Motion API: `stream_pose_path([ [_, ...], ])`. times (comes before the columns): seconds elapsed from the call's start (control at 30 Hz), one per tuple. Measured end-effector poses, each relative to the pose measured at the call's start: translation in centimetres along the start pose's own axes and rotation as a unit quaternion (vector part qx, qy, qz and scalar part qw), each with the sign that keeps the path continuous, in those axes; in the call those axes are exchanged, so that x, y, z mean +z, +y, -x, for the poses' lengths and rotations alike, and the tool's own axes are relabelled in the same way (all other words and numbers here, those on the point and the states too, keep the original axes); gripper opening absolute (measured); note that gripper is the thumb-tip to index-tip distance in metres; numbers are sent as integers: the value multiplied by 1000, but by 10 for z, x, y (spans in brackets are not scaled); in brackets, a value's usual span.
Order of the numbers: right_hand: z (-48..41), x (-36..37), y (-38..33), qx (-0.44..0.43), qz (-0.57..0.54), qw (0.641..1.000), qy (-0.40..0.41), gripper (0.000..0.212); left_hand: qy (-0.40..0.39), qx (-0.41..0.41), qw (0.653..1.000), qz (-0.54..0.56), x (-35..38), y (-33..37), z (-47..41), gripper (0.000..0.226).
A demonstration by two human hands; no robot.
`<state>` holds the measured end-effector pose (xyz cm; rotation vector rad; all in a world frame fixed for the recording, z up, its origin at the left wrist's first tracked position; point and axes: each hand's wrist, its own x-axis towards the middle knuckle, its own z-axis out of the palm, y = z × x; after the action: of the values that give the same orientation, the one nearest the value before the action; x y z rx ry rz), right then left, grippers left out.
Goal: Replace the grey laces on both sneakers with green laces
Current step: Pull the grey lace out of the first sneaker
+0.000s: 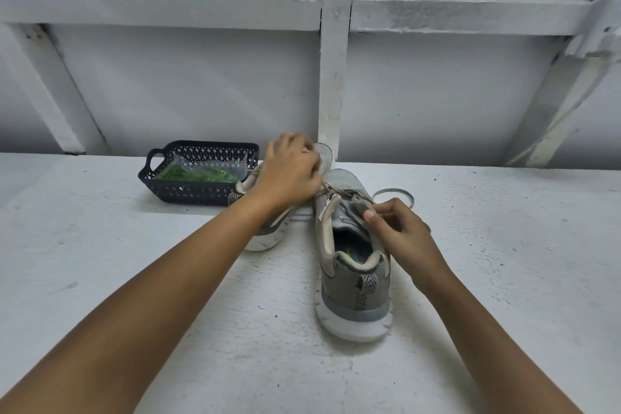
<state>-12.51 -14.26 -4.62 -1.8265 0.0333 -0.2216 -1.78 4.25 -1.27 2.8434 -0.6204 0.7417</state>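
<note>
The left hand (291,175) was curled over the upper eyelets of the near sneaker (353,282), and the grey lace (336,191) seemed to be pinched in its fingers, though this part was blurred. The side of the same sneaker, beside the tongue, was pinched by the right hand (401,228) so that the shoe was held steady. A loop of loosened lace lay on the tabletop (134,279) on the side toward the right edge. The step in hand was judged to be the removal of the grey lace. The second sneaker (265,235), partly hidden, stood toward the far edge. The green laces (198,174) were kept, bagged, in a dark basket (188,193) near the far edge. Next, the lace would need to be drawn out eyelet by eyelet.
</note>
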Motion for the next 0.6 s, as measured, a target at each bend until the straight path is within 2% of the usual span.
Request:
stream_pose_path([
  [0.07,0,0,0,3,-1,1000,-2,8,46,-70,996,7,-6,-5,-2,23],
  [0.13,0,0,0,5,-1,1000,-1,8,58,-89,994,-13,-10,-8,-3,23],
  [0.2,0,0,1,4,-1,1000,2,8,21,-41,999,-13,-11,-6,-1,25],
  [0.3,-1,0,0,3,-1,1000,2,8,-76,57,995,-22,-7,8,4,22],
  [0.37,-1,1,0,1,1,1000,2,8,-114,71,990,-51,0,15,6,21],
  [0.6,-2,2,0,-3,14,1000,5,8,-103,63,989,-83,10,17,9,26],
])
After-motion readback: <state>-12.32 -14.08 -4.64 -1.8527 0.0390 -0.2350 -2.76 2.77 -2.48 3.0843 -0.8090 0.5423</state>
